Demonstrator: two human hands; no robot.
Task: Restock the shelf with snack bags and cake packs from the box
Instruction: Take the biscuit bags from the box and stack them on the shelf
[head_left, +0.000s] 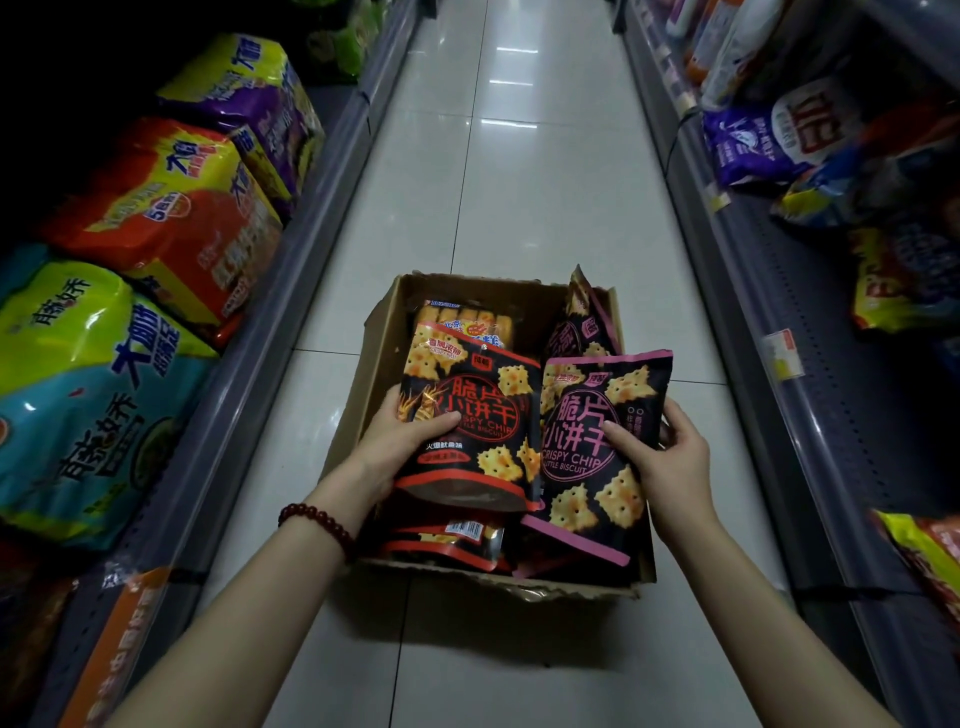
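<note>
An open cardboard box (382, 322) stands on the aisle floor below me. My left hand (397, 441) grips a black snack bag with red trim (478, 395) by its left edge, thumb across the front. My right hand (665, 457) grips a black snack bag with pink trim (587, 499) by its right edge. Both bags are held just above the box. Inside lie more black bags (452, 545), another one upright at the back right (584, 322), and a cake pack (470, 319) at the back.
Shelves line both sides of the narrow aisle. The left shelf (249, 374) carries large noodle multipacks in green, red and purple. The right shelf (779, 322) has bags and some bare perforated surface. White tiled floor (519, 182) runs ahead beyond the box.
</note>
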